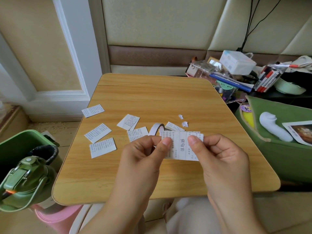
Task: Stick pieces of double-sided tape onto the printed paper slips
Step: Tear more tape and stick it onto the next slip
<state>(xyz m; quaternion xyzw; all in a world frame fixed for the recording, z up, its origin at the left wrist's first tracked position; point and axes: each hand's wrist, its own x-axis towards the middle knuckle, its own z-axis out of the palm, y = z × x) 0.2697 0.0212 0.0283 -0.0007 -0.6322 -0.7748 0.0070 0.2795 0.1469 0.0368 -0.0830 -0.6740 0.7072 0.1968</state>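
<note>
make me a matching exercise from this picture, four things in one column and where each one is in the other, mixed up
Things:
1. white printed paper slip with large black characters
2. white roll of double-sided tape
3. green lidded water bottle
4. white plastic storage box

Places:
A. on the clutter pile beyond the table's far right corner
B. pinched between left hand and right hand
C. off the wooden table, lower left
D. on the table just behind the held slip

Pairs: 1-B, 2-D, 3-C, 4-A

Home bedroom; padded headboard wall [160, 22], small wooden table [152, 92], cluttered stationery [266, 78]
</note>
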